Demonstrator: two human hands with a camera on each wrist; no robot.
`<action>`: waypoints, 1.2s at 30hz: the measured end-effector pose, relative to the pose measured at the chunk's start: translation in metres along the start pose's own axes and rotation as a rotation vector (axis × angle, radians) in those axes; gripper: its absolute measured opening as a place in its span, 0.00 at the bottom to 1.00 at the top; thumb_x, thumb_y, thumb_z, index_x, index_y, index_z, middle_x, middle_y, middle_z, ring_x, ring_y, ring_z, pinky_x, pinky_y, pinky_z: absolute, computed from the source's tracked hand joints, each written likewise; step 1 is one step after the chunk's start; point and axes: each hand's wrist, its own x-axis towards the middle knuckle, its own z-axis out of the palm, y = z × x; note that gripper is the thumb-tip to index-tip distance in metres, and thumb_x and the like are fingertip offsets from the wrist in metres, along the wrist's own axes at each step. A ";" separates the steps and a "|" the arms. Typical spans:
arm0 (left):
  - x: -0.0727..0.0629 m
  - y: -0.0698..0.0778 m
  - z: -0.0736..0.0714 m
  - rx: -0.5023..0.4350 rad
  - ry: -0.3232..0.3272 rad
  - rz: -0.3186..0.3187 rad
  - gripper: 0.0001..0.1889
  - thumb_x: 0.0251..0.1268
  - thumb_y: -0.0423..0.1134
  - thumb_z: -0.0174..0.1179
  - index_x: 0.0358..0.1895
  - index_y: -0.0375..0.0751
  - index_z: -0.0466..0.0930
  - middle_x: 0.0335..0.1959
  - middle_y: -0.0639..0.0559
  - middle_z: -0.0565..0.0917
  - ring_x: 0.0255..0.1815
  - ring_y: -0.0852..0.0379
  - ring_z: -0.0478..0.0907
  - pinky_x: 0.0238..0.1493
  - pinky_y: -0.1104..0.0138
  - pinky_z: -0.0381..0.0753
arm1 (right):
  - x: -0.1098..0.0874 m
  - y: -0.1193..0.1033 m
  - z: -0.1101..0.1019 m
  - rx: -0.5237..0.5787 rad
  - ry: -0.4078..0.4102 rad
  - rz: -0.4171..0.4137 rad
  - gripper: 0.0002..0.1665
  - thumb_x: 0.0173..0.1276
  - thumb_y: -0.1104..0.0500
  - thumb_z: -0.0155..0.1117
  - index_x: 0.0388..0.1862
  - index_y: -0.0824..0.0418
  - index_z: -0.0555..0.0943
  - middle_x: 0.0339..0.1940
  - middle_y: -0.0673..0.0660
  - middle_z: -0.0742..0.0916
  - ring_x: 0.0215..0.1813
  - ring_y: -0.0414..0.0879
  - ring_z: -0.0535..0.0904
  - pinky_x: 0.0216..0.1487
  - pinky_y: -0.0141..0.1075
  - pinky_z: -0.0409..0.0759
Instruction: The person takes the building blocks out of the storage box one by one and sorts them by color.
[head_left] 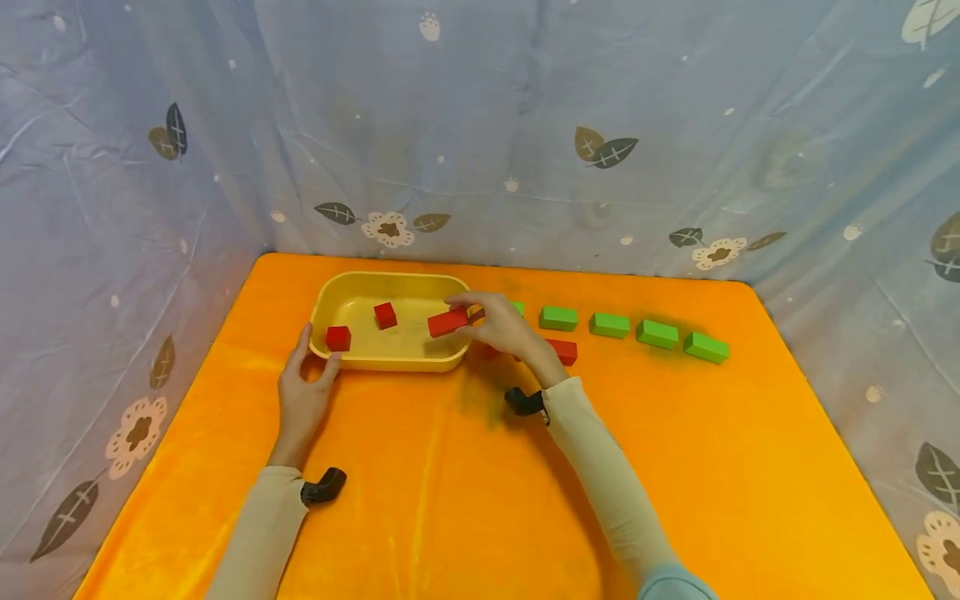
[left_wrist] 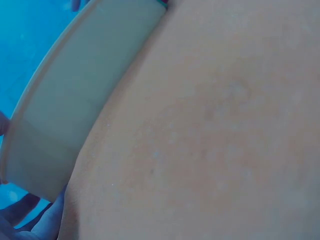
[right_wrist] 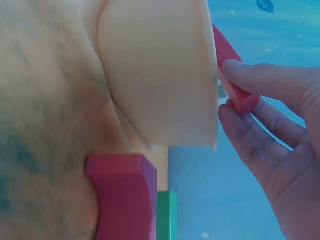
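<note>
Near the back left of the table stands a shallow yellow tray [head_left: 386, 364] with rounded corners. Two red blocks [head_left: 338, 338] lie inside it, apart from each other. My left hand [head_left: 303, 404] grips the tray's front left corner, thumb on the front side and fingers along the left end. Over the tray's right end, my right hand [head_left: 502, 323] pinches a red block [head_left: 447, 322] between thumb and fingertips. The right wrist view shows this red block [right_wrist: 235, 75] tilted, just past the tray's rim. Beneath the right hand, another red block [head_left: 562, 351] lies on the table, partly covered.
Several green blocks [head_left: 610, 325] form a row to the right of the tray; the leftmost is partly hidden behind the right hand. An orange cloth [head_left: 420, 483] covers the table. Patterned blue-grey curtains [head_left: 480, 150] enclose the back and sides.
</note>
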 end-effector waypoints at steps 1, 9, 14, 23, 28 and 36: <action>0.000 0.001 0.000 0.006 0.002 -0.001 0.35 0.71 0.36 0.58 0.77 0.40 0.55 0.77 0.43 0.58 0.77 0.45 0.51 0.76 0.53 0.49 | -0.002 0.001 -0.001 0.003 0.007 0.003 0.27 0.63 0.66 0.70 0.62 0.66 0.79 0.52 0.57 0.86 0.53 0.50 0.79 0.53 0.39 0.81; 0.005 -0.014 -0.001 0.006 0.006 -0.013 0.36 0.70 0.39 0.60 0.77 0.45 0.55 0.77 0.49 0.57 0.78 0.52 0.50 0.77 0.57 0.49 | -0.016 0.007 -0.011 0.013 0.054 0.031 0.27 0.62 0.65 0.71 0.61 0.65 0.79 0.53 0.57 0.86 0.52 0.49 0.79 0.52 0.41 0.82; 0.010 -0.029 0.002 0.009 0.008 -0.005 0.36 0.70 0.40 0.60 0.77 0.48 0.56 0.77 0.51 0.57 0.78 0.53 0.50 0.77 0.58 0.49 | -0.028 0.011 -0.017 0.005 0.100 0.031 0.27 0.61 0.66 0.72 0.60 0.66 0.80 0.52 0.59 0.86 0.51 0.50 0.80 0.51 0.41 0.83; 0.013 -0.042 0.004 -0.005 0.012 0.008 0.35 0.70 0.44 0.60 0.77 0.55 0.56 0.77 0.56 0.57 0.77 0.58 0.50 0.77 0.61 0.50 | -0.048 0.024 -0.028 -0.010 0.130 0.048 0.26 0.62 0.65 0.71 0.60 0.65 0.80 0.54 0.59 0.85 0.52 0.52 0.80 0.51 0.42 0.83; 0.012 -0.041 0.003 -0.003 0.031 0.003 0.35 0.70 0.43 0.61 0.77 0.54 0.57 0.77 0.57 0.58 0.77 0.59 0.52 0.77 0.62 0.50 | -0.059 0.032 -0.033 -0.007 0.121 0.062 0.26 0.63 0.67 0.70 0.61 0.65 0.79 0.56 0.62 0.84 0.55 0.54 0.79 0.52 0.44 0.83; 0.009 -0.039 0.004 0.000 0.010 -0.010 0.36 0.70 0.44 0.60 0.78 0.54 0.55 0.77 0.57 0.56 0.77 0.59 0.50 0.77 0.61 0.48 | -0.081 0.045 -0.047 0.013 0.172 0.109 0.25 0.63 0.68 0.69 0.60 0.67 0.79 0.56 0.62 0.84 0.54 0.58 0.80 0.56 0.51 0.80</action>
